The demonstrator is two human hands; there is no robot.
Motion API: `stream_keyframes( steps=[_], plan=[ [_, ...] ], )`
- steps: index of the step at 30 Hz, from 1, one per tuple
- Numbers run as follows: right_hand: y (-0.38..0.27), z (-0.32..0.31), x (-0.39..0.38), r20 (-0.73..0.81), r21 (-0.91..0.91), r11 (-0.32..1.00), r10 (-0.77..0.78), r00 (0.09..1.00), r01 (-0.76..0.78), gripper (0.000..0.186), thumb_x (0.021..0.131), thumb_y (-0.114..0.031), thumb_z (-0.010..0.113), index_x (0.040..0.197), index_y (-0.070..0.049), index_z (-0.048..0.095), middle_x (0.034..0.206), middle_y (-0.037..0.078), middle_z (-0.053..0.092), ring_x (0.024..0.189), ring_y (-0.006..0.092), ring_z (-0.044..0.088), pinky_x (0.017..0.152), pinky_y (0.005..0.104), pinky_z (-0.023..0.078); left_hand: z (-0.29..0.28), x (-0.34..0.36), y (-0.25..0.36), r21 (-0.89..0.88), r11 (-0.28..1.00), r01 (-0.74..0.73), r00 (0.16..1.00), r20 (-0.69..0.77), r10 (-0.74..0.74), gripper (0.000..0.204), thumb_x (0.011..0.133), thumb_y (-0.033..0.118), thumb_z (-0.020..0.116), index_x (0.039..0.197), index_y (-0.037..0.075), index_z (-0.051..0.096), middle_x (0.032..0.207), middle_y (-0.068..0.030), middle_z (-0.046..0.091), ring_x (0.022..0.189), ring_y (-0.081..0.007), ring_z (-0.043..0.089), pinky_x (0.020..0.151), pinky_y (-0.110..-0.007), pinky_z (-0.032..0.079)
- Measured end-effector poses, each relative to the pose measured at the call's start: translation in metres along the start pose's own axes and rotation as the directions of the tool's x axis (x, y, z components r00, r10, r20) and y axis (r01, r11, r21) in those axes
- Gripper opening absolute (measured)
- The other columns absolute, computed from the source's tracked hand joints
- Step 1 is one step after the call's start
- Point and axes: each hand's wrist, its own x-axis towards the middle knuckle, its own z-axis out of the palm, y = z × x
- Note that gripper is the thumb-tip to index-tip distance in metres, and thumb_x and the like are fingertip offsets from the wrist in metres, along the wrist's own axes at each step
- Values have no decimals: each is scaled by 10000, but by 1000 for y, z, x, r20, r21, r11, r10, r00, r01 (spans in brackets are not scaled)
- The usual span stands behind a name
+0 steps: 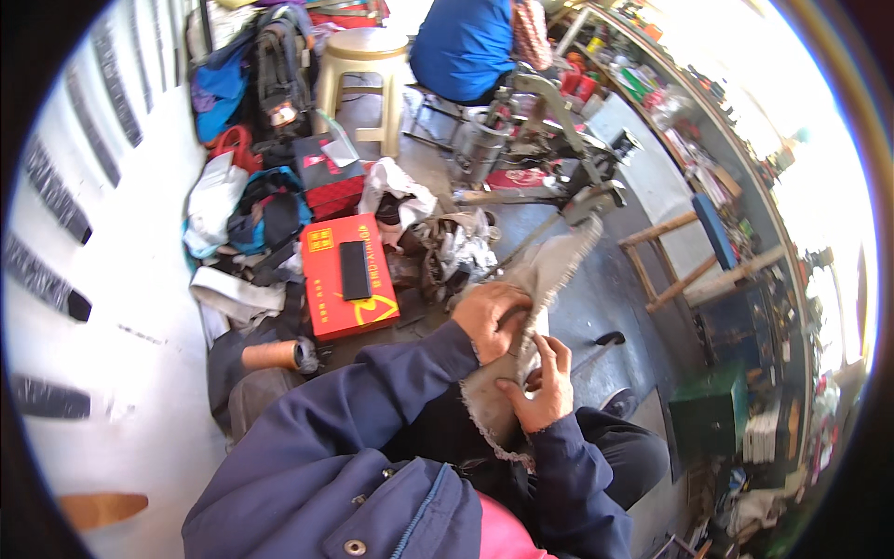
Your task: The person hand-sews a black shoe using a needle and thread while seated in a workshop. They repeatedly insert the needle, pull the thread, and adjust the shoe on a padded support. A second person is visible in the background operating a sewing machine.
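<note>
A long piece of beige cloth (494, 396) with frayed edges stretches across my lap and up toward a metal machine arm (591, 200). My left hand (494, 319) is closed on the cloth near its middle, with the fingers curled over it. Just below and to the right, my right hand (543, 386) pinches the cloth's edge between thumb and fingers. The frayed lower end hangs under my hands. Whether anything small sits between my fingers is hidden.
Left of my arms, a red box (331, 312) carries a black phone-like slab (355, 270). A thread cone (270, 355) lies near my knee. Bags are piled beyond. A stool (367, 47) and a person in blue (461, 47) are ahead; a wooden-framed seat (712, 233) is right.
</note>
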Motion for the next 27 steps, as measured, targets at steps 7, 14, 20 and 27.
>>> stream_keyframes(
  steps=[7, 14, 20, 27],
  plan=[
    [26, 0, 5, -113, 180, 955, -216, 970, 234, 374, 828, 50, 666, 1200, 15, 683, 1365, 212, 587, 1021, 350, 690, 860, 385, 567, -3, -3, 12, 104, 994, 32, 999, -33, -28, 183, 894, 86, 699, 1075, 59, 707, 1092, -142, 729, 1095, -359, 668, 972, -458, 512],
    [43, -1, -1, -244, 427, 861, -185, 952, 277, 128, 869, 67, 608, 989, 81, 649, 1096, 157, 677, 814, 171, 633, 763, 247, 491, -4, -6, 23, 120, 989, 84, 996, -27, -81, 218, 888, 56, 680, 1102, 81, 716, 1146, -117, 732, 1138, -340, 674, 1017, -430, 518],
    [24, -58, -48, -170, 535, 814, -159, 973, 227, 327, 731, 19, 564, 1023, 78, 699, 930, 161, 689, 854, 247, 683, 821, 325, 534, 7, -3, 19, 107, 991, 77, 997, 8, -79, 217, 904, 62, 666, 1114, 71, 719, 1139, -144, 727, 1114, -349, 675, 991, -423, 532],
    [-5, -13, -76, 327, 436, 877, -362, 873, 201, 154, 741, 9, 594, 881, -3, 656, 848, 159, 570, 719, 385, 620, 644, 424, 501, 7, 4, 31, 23, 977, 210, 974, 78, -211, 270, 926, 114, 690, 1187, 46, 697, 1168, -173, 713, 1134, -364, 667, 1003, -422, 515]
  ],
)
